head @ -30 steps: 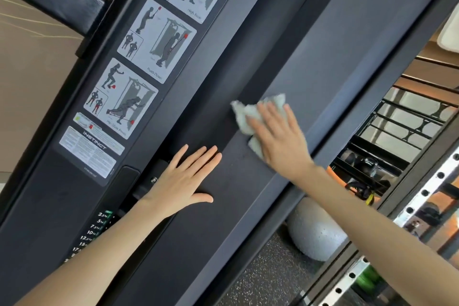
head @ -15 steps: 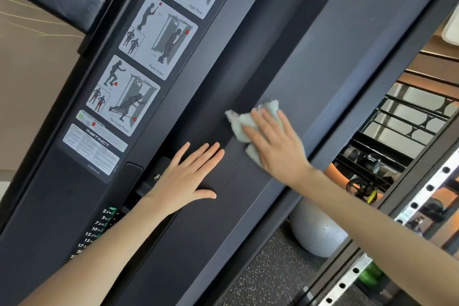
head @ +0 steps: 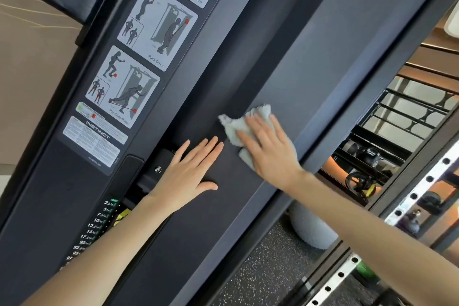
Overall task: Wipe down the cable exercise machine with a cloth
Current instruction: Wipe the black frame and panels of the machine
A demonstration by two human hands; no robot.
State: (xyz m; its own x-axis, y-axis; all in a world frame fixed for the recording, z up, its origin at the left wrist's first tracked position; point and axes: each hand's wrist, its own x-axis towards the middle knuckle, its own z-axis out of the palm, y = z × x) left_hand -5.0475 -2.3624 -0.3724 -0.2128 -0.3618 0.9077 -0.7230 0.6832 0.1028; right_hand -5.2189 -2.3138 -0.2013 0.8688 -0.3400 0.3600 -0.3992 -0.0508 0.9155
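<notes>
Two bare hands lay flat against the dark grey metal column of the cable exercise machine (head: pixel 310 64). Our right hand (head: pixel 270 149) pressed a small pale grey-green fluffy cloth (head: pixel 229 125) onto the column's lighter face. Its fingers were straight and spread, so its grip was released rather than clenched. The cloth was pinned under the palm, not pinched, and its crumpled edges poked out past the fingertips and beside the heel of the hand. Our left hand (head: pixel 185 176) rested just beside it, palm down on the darker strip, grip likewise released and holding nothing, near the column of white weight numbers (head: pixel 96 226). White pictogram exercise stickers (head: pixel 124 87) sat well to the left of the cloth. We judged the cloth light, soft and limp, apt to bunch or slide from under a flat palm on smooth paint; gathering a fold between thumb and fingers would hold it more surely. The column looked stiff and fixed, fit to take firm pressure. How much of it was already wiped we could not tell.
</notes>
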